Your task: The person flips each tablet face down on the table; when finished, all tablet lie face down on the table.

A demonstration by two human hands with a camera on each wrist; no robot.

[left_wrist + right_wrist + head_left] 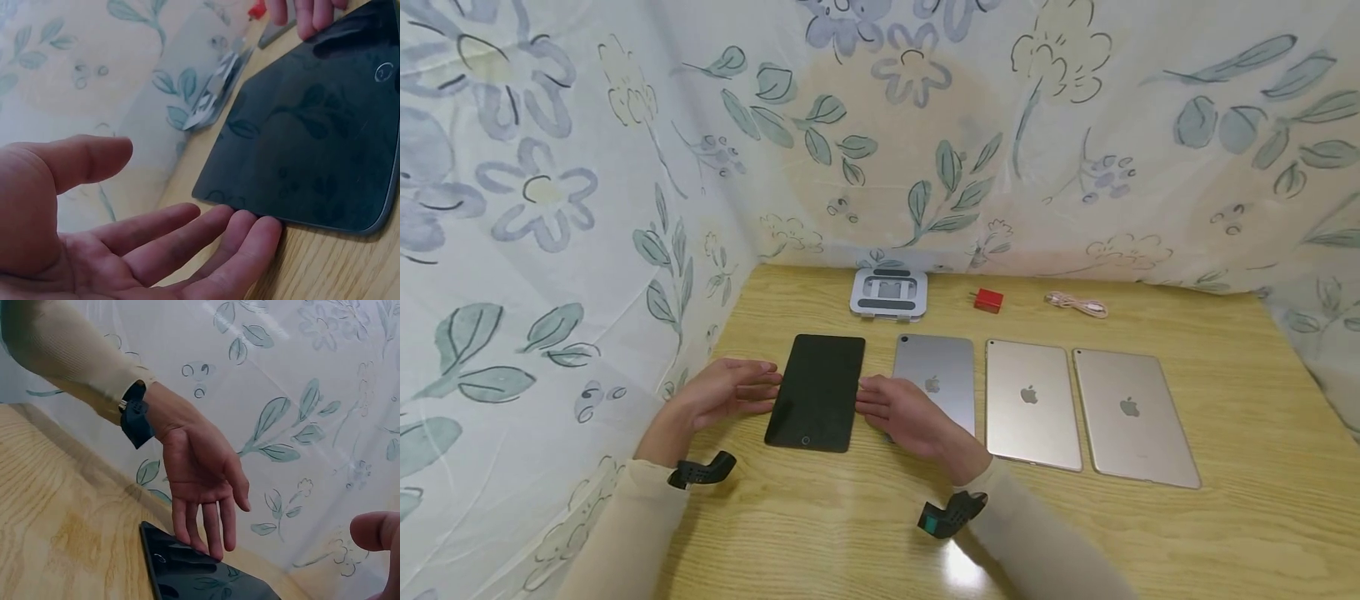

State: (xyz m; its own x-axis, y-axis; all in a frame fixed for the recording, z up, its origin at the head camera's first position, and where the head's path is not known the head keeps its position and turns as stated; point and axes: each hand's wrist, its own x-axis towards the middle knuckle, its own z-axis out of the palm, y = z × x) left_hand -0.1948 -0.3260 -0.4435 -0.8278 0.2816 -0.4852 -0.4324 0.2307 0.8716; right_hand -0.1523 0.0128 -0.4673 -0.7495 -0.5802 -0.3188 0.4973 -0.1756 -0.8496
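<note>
A tablet point(816, 392) with a dark screen and a round home button lies face up on the wooden table. At its left edge is my left hand point(730, 390), thumb raised and fingers extended, fingertips right at the edge in the left wrist view. From the other side my right hand point(906, 410) brings its fingertips to the tablet's right edge, fingers nearly straight. My right hand partly covers a grey tablet point(951, 367), which lies face down. Neither hand's fingers are curled round the dark tablet.
Two gold tablets, one nearer point(1033, 417) and one farther right point(1138, 425), lie face down. Behind them are a folding stand point(889, 293), a red charger plug point(988, 301) and a coiled pink cable point(1077, 305). Floral cloth point(880, 200) hangs along the back and left.
</note>
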